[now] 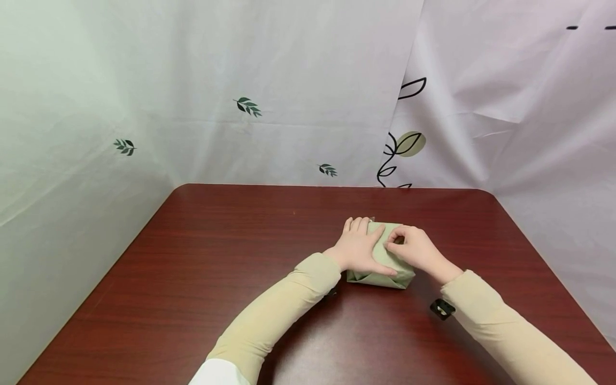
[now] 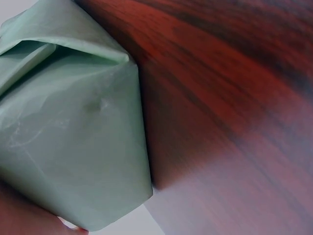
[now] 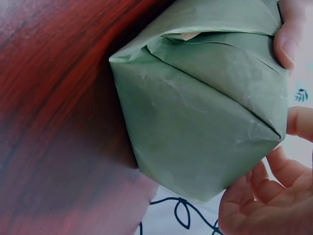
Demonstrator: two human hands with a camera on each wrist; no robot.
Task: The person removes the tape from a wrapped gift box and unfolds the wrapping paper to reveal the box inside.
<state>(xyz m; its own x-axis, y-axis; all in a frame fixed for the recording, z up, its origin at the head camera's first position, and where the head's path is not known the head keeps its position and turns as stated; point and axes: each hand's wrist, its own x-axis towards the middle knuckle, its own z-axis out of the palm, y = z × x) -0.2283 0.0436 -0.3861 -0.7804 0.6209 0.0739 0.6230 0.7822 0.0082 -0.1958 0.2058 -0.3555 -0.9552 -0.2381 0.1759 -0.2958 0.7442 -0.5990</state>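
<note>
A block-shaped package (image 1: 380,279) in pale green wrapping paper sits on the table, its end showing folded flaps. My left hand (image 1: 362,251) rests on its top with fingers spread straight; the thumb reaches along the near side. On the right of the top, my right hand (image 1: 420,248) brings thumb and index finger together in a ring, pinching at the paper; the exact bit between the tips is hidden. The right wrist view shows the package's folded end (image 3: 195,127) and the right hand's curled fingers (image 3: 266,196) beside it. A small clear piece (image 1: 372,218) shows by the left fingertips.
The dark red wooden table (image 1: 216,256) extends around the package on all sides. White cloth (image 1: 289,80) with leaf prints hangs behind and beside it. Small black wrist cameras (image 1: 441,308) are worn below the cuffs.
</note>
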